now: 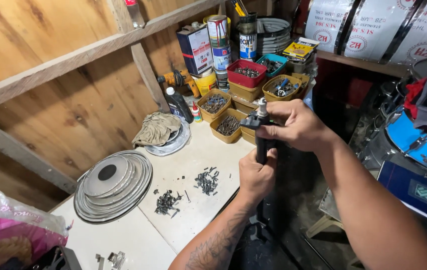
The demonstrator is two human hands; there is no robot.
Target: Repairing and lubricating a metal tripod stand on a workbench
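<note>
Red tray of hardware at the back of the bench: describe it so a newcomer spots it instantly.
Follow the white workbench to its far end, where small open trays crowd below the paint cans. The red tray sits stacked on a yellow tray, holding dark screws. It is the only red one; its neighbours are yellow or teal.

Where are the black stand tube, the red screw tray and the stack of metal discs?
black stand tube point(262, 147), head view, shaft between the hands
red screw tray point(246, 79), head view, front wall
stack of metal discs point(123, 187), head view, right rim
</note>
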